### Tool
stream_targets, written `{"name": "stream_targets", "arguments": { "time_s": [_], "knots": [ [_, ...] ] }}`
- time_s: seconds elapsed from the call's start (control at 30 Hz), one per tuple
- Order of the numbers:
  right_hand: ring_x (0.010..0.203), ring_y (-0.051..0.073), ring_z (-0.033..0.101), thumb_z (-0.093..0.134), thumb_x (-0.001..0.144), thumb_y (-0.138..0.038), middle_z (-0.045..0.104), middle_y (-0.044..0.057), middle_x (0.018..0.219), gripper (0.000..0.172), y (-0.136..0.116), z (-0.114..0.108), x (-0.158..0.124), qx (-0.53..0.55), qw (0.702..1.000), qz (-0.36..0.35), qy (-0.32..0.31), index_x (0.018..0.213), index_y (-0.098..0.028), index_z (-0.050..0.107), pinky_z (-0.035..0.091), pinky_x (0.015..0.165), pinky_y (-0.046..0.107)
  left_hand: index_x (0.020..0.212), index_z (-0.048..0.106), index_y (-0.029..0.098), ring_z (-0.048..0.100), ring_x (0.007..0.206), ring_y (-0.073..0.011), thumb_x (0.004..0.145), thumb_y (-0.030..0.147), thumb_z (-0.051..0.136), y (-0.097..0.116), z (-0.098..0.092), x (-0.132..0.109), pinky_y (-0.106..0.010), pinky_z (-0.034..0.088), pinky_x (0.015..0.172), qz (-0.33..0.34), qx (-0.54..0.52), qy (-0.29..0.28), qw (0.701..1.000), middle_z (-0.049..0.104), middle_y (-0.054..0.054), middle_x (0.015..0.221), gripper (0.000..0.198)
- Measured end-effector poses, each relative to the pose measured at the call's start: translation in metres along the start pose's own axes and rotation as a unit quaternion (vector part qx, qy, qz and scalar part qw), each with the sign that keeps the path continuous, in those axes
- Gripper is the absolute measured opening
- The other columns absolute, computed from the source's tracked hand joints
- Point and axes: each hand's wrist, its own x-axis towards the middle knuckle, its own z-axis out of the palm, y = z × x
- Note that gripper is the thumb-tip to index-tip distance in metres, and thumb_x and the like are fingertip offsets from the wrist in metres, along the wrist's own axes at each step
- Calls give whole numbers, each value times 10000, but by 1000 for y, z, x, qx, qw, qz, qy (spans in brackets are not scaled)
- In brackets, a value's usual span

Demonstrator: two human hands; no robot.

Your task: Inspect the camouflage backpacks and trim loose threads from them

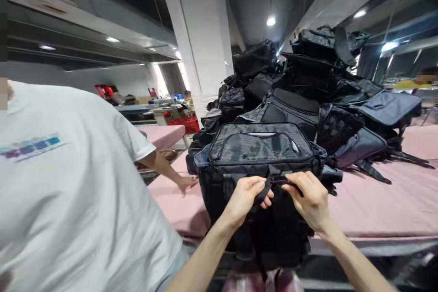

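Note:
A black and grey camouflage bag stands upright at the near edge of a pink-covered table, its front facing me. My left hand is closed around a black strap on the bag's front. My right hand pinches the same strap from the right, fingers curled. Both hands meet just below the bag's top panel. The strap's lower end is hidden behind my fingers.
A tall heap of similar black bags fills the table behind. A co-worker in a white T-shirt stands close on my left, a hand resting on the table. A white pillar and a red basket are farther back.

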Motion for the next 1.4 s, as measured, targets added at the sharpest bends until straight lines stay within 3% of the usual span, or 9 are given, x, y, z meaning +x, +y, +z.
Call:
{"name": "stream_targets", "arguments": {
  "time_s": [0.1,0.2,0.3,0.37,0.47,0.57,0.73,0.93,1.4],
  "knots": [
    [695,150,537,570,827,-183,627,15,776,62,-1,2,-4,111,992,55,-27,887,-198,574,430,626,272,788,633,98,550,495,-120,782,340,530,-3,2,7,-225,429,488,-29,3,-18,999,640,-66,660,263],
    [685,143,568,577,826,-273,622,2,781,87,1,0,-4,188,965,183,2,887,-212,584,451,595,250,842,664,142,608,638,-172,803,266,498,-10,7,-1,-295,483,628,68,131,46,988,674,-86,759,211],
    [682,144,584,599,801,-341,630,-2,784,152,8,-4,-4,187,948,257,31,889,-216,605,463,593,246,940,670,210,600,868,-210,797,167,512,-29,9,-31,-376,419,870,254,301,145,908,681,-77,893,217],
    [686,142,587,607,792,-348,633,-4,785,159,11,-8,-4,174,950,257,37,883,-217,612,466,604,244,901,668,227,590,874,-200,794,148,535,-47,6,-55,-372,395,882,307,328,177,876,675,-55,875,188],
    [695,136,585,610,796,-310,628,-4,793,137,6,-15,0,155,959,231,53,902,-223,608,465,618,242,785,612,192,585,750,-153,816,236,554,-72,-5,-77,-287,443,738,193,178,287,921,625,-30,760,79],
    [704,142,576,603,808,-265,614,5,798,130,-12,-14,12,168,971,168,33,931,-223,593,461,631,259,917,547,179,594,815,-147,780,348,614,-77,-11,-71,-266,464,756,56,-52,349,934,607,-35,848,228],
    [707,152,550,566,844,-240,620,27,785,83,-41,6,32,161,984,36,-68,910,-191,572,436,636,276,925,561,147,595,827,-140,687,277,714,-59,-7,-42,-285,481,789,21,-232,258,938,618,-50,906,311],
    [661,150,521,555,853,-268,609,29,728,111,-32,21,24,76,991,-1,-109,859,-163,590,385,591,263,902,640,119,596,824,-128,697,176,695,-47,-11,-42,-247,483,770,35,-324,160,932,640,-59,919,220],
    [677,145,504,517,860,-199,635,38,748,90,-44,30,33,48,987,-89,-121,857,-153,594,364,612,262,929,637,106,603,804,-136,716,148,673,-42,-19,-41,-249,487,751,32,-352,114,928,646,-71,909,221]
  ]
}}
